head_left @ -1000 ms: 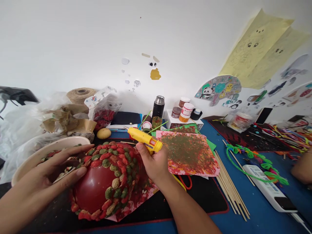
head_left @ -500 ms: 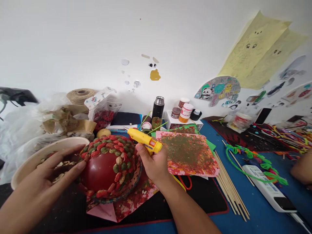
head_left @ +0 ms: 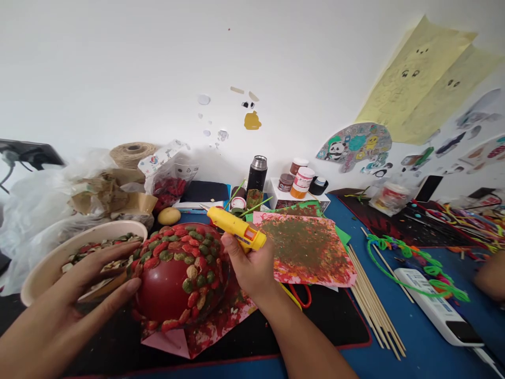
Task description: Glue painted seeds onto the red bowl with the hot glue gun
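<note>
A dark red upturned bowl [head_left: 165, 287], partly covered with glued red and green shells, rests on a paint-stained sheet [head_left: 221, 321]. My left hand [head_left: 79, 295] lies open against the bowl's left side, its fingers stretched out and touching it. My right hand [head_left: 248, 266] is shut on a yellow glue gun [head_left: 236, 229], held just right of the bowl with the nozzle pointing up and left. Behind my left hand stands a cream bowl [head_left: 43, 268] holding loose painted shells.
A speckled painted sheet [head_left: 307, 250], wooden skewers [head_left: 374, 302], a white power strip [head_left: 437, 308] and green pipe cleaners [head_left: 410, 263] lie to the right. A black flask [head_left: 257, 173], paint jars [head_left: 302, 179], twine [head_left: 132, 152] and bags line the wall. Another person's hand [head_left: 489, 276] shows at far right.
The red bowl has been turned and settled a little further from me, showing a different stretch of shells. My left hand shifted along its left side. The glue gun stayed nearly still.
</note>
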`<state>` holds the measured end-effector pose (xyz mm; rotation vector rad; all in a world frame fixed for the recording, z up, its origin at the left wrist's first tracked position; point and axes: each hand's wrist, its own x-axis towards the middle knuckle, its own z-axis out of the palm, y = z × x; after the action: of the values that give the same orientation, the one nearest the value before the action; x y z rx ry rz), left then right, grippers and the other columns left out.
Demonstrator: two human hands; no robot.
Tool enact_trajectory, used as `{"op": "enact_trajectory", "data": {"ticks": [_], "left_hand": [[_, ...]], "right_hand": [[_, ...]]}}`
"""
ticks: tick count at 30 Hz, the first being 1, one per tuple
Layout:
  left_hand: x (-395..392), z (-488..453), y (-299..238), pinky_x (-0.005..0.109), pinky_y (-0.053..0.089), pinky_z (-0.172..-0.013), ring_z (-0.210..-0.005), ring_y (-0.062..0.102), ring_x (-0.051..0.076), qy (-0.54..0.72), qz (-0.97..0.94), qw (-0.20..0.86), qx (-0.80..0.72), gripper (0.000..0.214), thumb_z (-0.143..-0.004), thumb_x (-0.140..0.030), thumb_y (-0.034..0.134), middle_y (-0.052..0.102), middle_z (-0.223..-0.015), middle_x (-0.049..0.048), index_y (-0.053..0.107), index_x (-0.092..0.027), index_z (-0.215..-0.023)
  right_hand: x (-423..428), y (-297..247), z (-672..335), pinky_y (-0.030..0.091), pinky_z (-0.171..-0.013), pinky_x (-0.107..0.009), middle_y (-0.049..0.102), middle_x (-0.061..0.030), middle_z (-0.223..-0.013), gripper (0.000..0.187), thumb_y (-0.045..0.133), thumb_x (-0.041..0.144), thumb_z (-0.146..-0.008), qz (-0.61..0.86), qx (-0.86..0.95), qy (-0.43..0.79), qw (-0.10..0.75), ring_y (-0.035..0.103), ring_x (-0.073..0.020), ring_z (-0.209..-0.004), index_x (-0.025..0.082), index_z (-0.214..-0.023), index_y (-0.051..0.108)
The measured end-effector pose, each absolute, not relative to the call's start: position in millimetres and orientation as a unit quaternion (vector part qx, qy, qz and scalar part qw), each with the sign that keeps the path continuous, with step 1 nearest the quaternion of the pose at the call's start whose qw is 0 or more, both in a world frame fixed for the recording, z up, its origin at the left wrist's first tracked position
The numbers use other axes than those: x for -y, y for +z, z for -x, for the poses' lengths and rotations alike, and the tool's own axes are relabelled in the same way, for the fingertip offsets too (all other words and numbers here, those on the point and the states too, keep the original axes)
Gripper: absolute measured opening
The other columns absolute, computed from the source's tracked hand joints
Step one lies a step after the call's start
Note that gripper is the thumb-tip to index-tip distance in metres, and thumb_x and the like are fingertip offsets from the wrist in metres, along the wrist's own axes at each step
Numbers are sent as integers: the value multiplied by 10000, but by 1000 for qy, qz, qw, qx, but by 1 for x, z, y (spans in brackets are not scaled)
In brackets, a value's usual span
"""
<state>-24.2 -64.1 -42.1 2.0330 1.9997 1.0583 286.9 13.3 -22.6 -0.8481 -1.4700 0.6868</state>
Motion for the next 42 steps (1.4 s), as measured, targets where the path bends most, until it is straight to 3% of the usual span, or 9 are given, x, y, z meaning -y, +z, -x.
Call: {"op": "enact_trajectory", "data": {"ticks": [3, 6, 10, 14, 21, 26, 32, 36, 42], "left_hand": [[70, 19, -41, 685, 494, -1333, -1627, 579, 411, 348, -684, 54, -639, 650, -950, -792, 600, 686, -1693, -51, 648, -536, -1546], [70, 12, -41, 634, 671, -1164, -1644, 551, 449, 364, -666, 58, -649, 730, -899, -848, 621, 706, -1670, -32, 685, -506, -1541], [66, 4, -39, 538, 774, -950, -1504, 692, 457, 398, -626, 112, -661, 734, -863, -854, 669, 777, -1574, 6, 762, -448, -1467], [60, 0, -34, 503, 785, -880, -1405, 767, 438, 419, -606, 154, -658, 739, -855, -848, 694, 812, -1529, 6, 763, -445, -1471], [49, 6, -30, 539, 714, -1083, -1424, 752, 418, 394, -626, 109, -664, 760, -886, -882, 626, 822, -1514, 2, 764, -409, -1464], [55, 5, -23, 601, 413, -1408, -1548, 661, 358, 429, -663, 39, -612, 545, -989, -741, 606, 740, -1633, -66, 725, -500, -1463], [50, 8, -26, 531, 597, -1249, -1442, 730, 361, 422, -675, 21, -604, 434, -1013, -672, 603, 824, -1491, -42, 805, -440, -1319], [49, 11, -30, 547, 596, -1222, -1351, 763, 370, 412, -668, -7, -620, 499, -1005, -734, 573, 862, -1381, 4, 809, -403, -1295], [51, 9, -29, 500, 571, -1212, -1329, 758, 318, 410, -695, -20, -590, 455, -1067, -677, 563, 843, -1398, 27, 778, -367, -1322]], "right_hand": [[-13, -23, -286, 576, -613, -297, 709, -6, -745, 292, 790, 494, -1034, 360, 641, 303, 606, 661, -188, -622, 242, -896, 737], [-13, -24, -285, 576, -616, -298, 719, -6, -749, 274, 792, 478, -1035, 355, 645, 300, 607, 672, -188, -628, 244, -901, 740], [-13, -24, -286, 618, -654, -310, 747, -16, -779, 273, 792, 487, -1033, 353, 646, 301, 606, 712, -201, -670, 245, -915, 751], [-10, -23, -287, 631, -654, -313, 763, -21, -789, 287, 795, 504, -1033, 347, 649, 294, 609, 725, -204, -675, 244, -919, 755], [-10, -23, -288, 603, -615, -304, 733, -21, -766, 336, 778, 559, -1043, 348, 649, 301, 606, 705, -198, -636, 245, -927, 749], [-12, -25, -288, 609, -637, -309, 742, -32, -767, 346, 770, 544, -1059, 357, 649, 295, 604, 727, -209, -665, 240, -895, 750], [-16, -30, -287, 588, -559, -301, 735, -31, -727, 361, 768, 554, -1065, 361, 636, 308, 609, 695, -199, -595, 235, -896, 760], [-19, -35, -287, 565, -516, -284, 726, -22, -715, 385, 784, 583, -1054, 360, 621, 329, 613, 663, -180, -554, 224, -914, 762], [-22, -35, -287, 615, -628, -306, 745, -37, -733, 383, 790, 552, -1048, 367, 628, 301, 616, 734, -207, -644, 222, -857, 747]]}}
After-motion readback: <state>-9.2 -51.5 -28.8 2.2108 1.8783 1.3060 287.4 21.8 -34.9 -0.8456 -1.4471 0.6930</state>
